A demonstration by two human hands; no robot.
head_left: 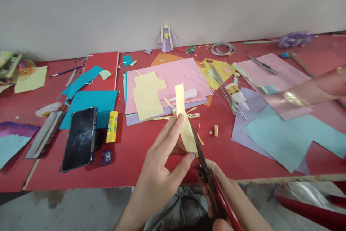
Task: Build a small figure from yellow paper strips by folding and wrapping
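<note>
My left hand pinches a narrow strip of pale yellow paper between thumb and fingers, above the table's front edge. In my right hand is a pair of scissors with red handles. Their dark blades lie along the strip's right edge, near its lower end. Whether the blades are fully closed I cannot tell. Beyond the strip, a larger cut sheet of pale yellow paper rests on pink paper. Thin yellow offcuts are scattered just behind my hands.
On the left are a phone, a yellow glue stick and blue paper. A small paper dress figure stands against the wall. To the right lie a glue bottle, thin wires, a craft knife and light blue paper.
</note>
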